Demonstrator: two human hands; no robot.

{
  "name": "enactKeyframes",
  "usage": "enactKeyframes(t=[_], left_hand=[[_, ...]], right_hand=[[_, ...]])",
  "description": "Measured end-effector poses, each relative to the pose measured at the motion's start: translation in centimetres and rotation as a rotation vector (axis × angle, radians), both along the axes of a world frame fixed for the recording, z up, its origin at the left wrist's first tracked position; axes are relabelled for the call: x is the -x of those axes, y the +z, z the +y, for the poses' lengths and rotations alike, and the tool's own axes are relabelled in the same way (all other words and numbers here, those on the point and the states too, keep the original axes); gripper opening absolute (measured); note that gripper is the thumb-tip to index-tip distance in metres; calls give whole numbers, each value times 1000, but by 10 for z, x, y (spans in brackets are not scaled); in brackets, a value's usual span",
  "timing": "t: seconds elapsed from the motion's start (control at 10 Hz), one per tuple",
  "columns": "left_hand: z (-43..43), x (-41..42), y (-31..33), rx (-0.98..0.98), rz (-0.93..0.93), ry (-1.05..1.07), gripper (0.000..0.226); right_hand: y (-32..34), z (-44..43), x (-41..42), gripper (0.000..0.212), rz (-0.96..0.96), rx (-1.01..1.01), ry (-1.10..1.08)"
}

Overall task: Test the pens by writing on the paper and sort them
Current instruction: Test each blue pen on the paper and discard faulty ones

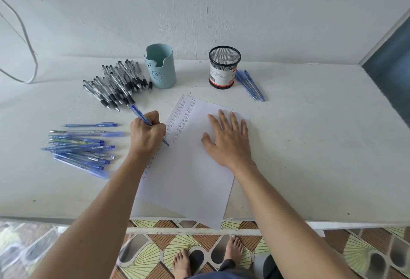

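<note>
Forearms (106, 201) closest: L hand (147, 133) fingers clamped on blue pen (138, 112), tip on paper (188, 181); R hand (229, 140) flat, fingers apart. Two "test" cols done; blue pile (82, 149) prob. untested.

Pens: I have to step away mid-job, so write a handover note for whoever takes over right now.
Left hand grips a blue pen, tip on the paper. Right hand lies flat on it.
Black pens lie heaped left of the teal holder; blue pile far left; three more blue pens beside the mesh cup.
Done: columns of test words. Left: finish this pen, sort it; untested heaps unclear.
</note>
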State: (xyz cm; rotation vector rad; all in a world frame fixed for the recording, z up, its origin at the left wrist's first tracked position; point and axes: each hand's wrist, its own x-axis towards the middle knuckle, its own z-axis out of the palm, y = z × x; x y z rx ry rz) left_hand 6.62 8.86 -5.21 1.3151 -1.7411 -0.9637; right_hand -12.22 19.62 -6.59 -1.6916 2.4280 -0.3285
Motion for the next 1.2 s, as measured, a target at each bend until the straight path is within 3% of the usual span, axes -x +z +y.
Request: enactKeyframes(t=[0.9,1.1,1.2], left_hand=[[-2,3,-2,8,-2,-57,25],[-5,1,3,-223,383,31,23],[-7,3,3,-202,377,25,8]], right_hand=[[-1,0,1,64,3,5,1],[-2,0,0,63,-3,13,-2],[-1,0,0,63,-1,10,-2]])
